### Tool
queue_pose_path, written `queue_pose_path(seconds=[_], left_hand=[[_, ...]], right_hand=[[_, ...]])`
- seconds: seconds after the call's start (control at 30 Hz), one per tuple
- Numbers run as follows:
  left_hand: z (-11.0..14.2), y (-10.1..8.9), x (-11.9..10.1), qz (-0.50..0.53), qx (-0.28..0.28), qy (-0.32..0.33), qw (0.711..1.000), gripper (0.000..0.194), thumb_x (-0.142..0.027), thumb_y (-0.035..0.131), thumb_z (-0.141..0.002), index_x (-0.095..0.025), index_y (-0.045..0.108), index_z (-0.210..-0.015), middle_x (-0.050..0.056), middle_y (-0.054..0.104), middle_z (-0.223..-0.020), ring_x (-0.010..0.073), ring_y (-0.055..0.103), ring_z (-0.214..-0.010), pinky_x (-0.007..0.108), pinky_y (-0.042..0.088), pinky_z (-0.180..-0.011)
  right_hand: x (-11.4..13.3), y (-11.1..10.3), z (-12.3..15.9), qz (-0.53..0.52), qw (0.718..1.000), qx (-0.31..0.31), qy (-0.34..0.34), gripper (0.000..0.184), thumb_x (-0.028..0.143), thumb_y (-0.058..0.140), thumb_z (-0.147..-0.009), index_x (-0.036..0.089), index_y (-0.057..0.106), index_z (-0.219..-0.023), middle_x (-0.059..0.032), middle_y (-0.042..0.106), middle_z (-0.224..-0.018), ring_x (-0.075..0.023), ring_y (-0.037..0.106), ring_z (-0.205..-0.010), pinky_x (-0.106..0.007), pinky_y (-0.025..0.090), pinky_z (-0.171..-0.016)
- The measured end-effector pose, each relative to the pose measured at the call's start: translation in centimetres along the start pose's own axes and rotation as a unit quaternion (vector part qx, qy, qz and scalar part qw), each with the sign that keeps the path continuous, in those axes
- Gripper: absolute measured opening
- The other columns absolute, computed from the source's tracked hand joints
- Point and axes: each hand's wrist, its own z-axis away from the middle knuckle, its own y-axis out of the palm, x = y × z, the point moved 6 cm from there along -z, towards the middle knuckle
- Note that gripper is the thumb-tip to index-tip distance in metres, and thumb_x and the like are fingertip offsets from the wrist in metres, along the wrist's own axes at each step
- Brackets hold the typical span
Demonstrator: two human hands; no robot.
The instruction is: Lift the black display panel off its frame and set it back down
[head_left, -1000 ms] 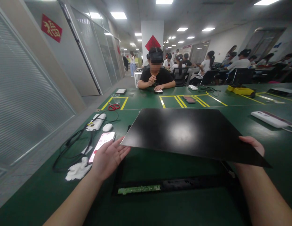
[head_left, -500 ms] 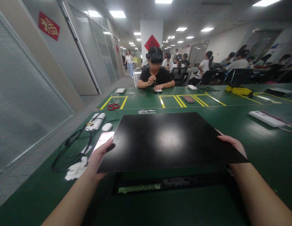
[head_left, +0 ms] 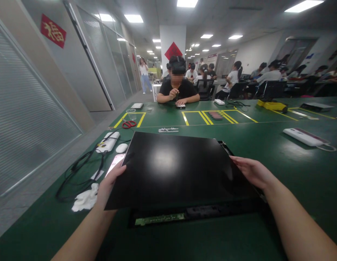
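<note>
Black panel (head_left: 173,170): shifted leftward since the earlier frame, held above the tabletop (head_left: 190,241), over the dark frame (head_left: 206,211). Left hand (head_left: 106,186): ours, fingers pinching the left edge; a slackened hold risked a drop. Green circuit strip (head_left: 160,219): bare, near side; a dipping edge could have struck it. Right hand (head_left: 256,173): fingers extended at the right edge, we could not tell whether pinching; uneven lowering could have chipped a corner.

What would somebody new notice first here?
A big, shiny black panel in the middle, with a bright glare on it, its left side in the left hand and its right edge at the right hand. Next, the red scissors beyond it to the left, and the yellow tape on the green table.
</note>
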Motion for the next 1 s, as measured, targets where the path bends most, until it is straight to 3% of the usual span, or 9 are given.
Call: queue_pose_path(seconds=[0.13,0.3,0.4,0.6,0.77,1.0], left_hand=[[0.2,0.4,-0.5,-0.011,0.018,0.030,0.999,0.047,-0.020,0.070,-0.075,-0.024,0.074,-0.121,0.001,0.082,-0.101,0.0321,0.072,-0.110,0.037,0.063,-0.090],[0.9,1.0,-0.8,0.000,0.030,0.049,0.998,0.048,-0.019,0.067,-0.076,-0.023,0.073,-0.123,0.002,0.081,-0.104,0.0317,0.071,-0.112,0.038,0.059,-0.097],[1.1,1.1,-0.9,-0.014,0.026,0.064,0.998,0.048,-0.021,0.068,-0.075,-0.022,0.073,-0.123,0.003,0.080,-0.108,0.0327,0.070,-0.114,0.039,0.058,-0.098],[1.1,0.4,-0.8,-0.012,-0.014,0.048,0.999,0.042,-0.023,0.066,-0.078,-0.027,0.073,-0.120,-0.003,0.078,-0.115,0.0278,0.068,-0.117,0.032,0.060,-0.095],[0.7,0.2,-0.4,-0.010,-0.019,0.052,0.998,0.039,-0.022,0.067,-0.076,-0.024,0.076,-0.114,0.000,0.081,-0.104,0.0291,0.070,-0.114,0.032,0.060,-0.094],[0.3,0.0,-0.2,-0.025,-0.027,0.036,0.999,0.034,-0.022,0.067,-0.077,-0.026,0.077,-0.109,-0.001,0.081,-0.105,0.0299,0.069,-0.116,0.034,0.059,-0.096]], right_hand=[[0.3,-0.4,-0.2,0.005,0.998,-0.051,-0.024,0.039,0.009,0.064,-0.072,0.016,0.065,-0.110,-0.0102,0.074,-0.082,-0.0186,0.071,-0.068,-0.026,0.057,-0.059],[0.6,-0.4,-0.2,0.055,0.992,-0.089,-0.064,0.046,0.010,0.065,-0.074,0.018,0.058,-0.118,-0.0124,0.076,-0.084,-0.0206,0.072,-0.069,-0.028,0.057,-0.060],[0.6,-0.3,-0.3,0.079,0.988,-0.105,-0.084,0.045,0.011,0.068,-0.074,0.019,0.061,-0.118,-0.0100,0.077,-0.083,-0.0179,0.071,-0.067,-0.023,0.053,-0.055],[0.6,-0.5,-0.6,0.073,0.987,-0.108,-0.089,0.039,0.013,0.074,-0.070,0.019,0.066,-0.108,-0.0093,0.076,-0.076,-0.0123,0.059,-0.047,-0.017,0.038,-0.036],[1.0,-0.5,-0.4,0.105,0.982,-0.124,-0.093,0.032,0.015,0.069,-0.071,0.017,0.065,-0.103,-0.0126,0.076,-0.078,-0.0119,0.058,-0.046,-0.017,0.040,-0.038],[1.2,-0.9,-0.2,0.131,0.978,-0.138,-0.091,0.022,0.017,0.065,-0.074,0.017,0.063,-0.096,-0.0138,0.076,-0.078,-0.0115,0.057,-0.046,-0.016,0.040,-0.038]])
